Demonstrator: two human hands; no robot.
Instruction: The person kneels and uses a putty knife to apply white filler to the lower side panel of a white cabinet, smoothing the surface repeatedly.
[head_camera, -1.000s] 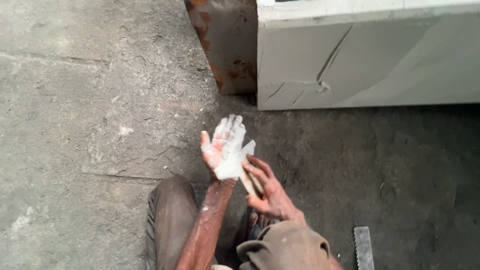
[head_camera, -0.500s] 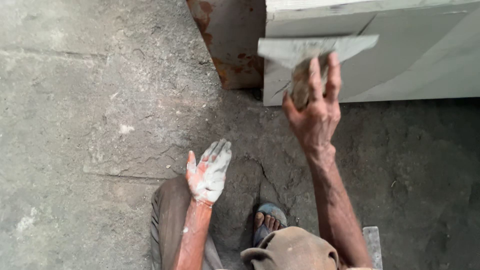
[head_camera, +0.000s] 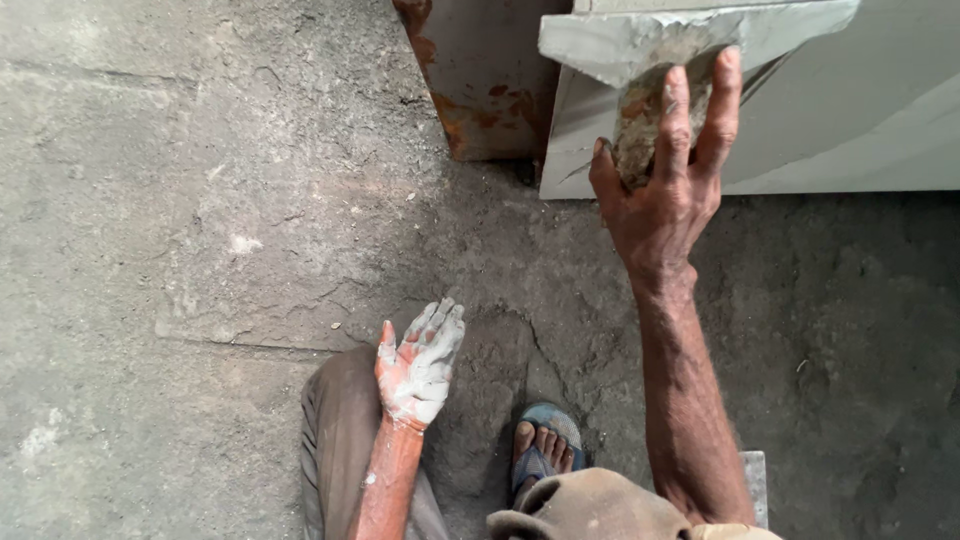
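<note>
My right hand (head_camera: 663, 190) is raised toward a white panel (head_camera: 860, 120) and grips a putty knife (head_camera: 690, 45) with a wide blade smeared in grey-white paste. The blade lies against the panel's upper left part. My left hand (head_camera: 418, 368) is held low over my knee, palm up, fingers spread, coated in white paste and holding nothing. The two hands are well apart.
A rusty metal post (head_camera: 480, 80) stands left of the panel. Rough cracked concrete floor (head_camera: 180, 230) fills the left and right. My foot in a blue sandal (head_camera: 543, 452) rests below, and a flat metal tool (head_camera: 755, 480) lies by my right arm.
My right hand left the left palm, rose with the putty knife and reached the panel. The left hand stayed low, palm open. The view moved closer to the panel.
</note>
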